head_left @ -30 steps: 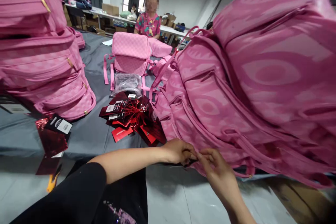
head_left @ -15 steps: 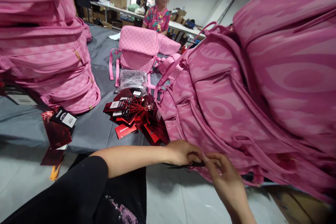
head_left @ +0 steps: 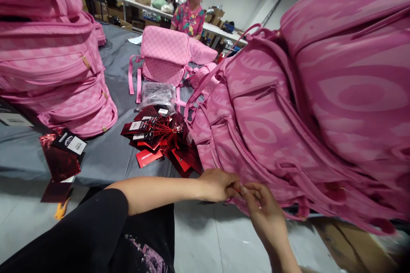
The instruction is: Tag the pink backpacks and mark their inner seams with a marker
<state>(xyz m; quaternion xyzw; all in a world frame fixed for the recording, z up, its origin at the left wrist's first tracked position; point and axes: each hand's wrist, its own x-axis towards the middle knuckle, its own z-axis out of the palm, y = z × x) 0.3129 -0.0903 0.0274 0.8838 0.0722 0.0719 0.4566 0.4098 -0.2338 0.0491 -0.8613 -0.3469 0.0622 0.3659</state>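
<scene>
My left hand (head_left: 218, 185) is closed, its fingertips pinched together at the lower edge of the pink backpacks (head_left: 253, 136) on the right. My right hand (head_left: 265, 208) meets it there, thumb and forefinger pressed together. A thin red string (head_left: 237, 190) shows between the fingertips of both hands. The dark edge of something flat peeks out below my left hand; most of it is hidden. Beyond my left forearm lies a fanned bunch of red and black hang tags (head_left: 153, 136) with red strings gathered at a shiny knot.
Pink checkered backpacks (head_left: 60, 72) are stacked at left, with loose tags (head_left: 64, 153) at the grey-covered table's (head_left: 105, 153) edge. An orange cutter (head_left: 62, 209) shows below them. Checkered bags (head_left: 165, 53) and clear plastic (head_left: 156, 96) lie mid-table. A person (head_left: 188, 15) is across; a cardboard box (head_left: 349, 243) is lower right.
Both hands have shifted slightly left, still fingertip to fingertip. The dark strip seen between them earlier is now mostly hidden, and a red string shows. The whole view has shifted a little.
</scene>
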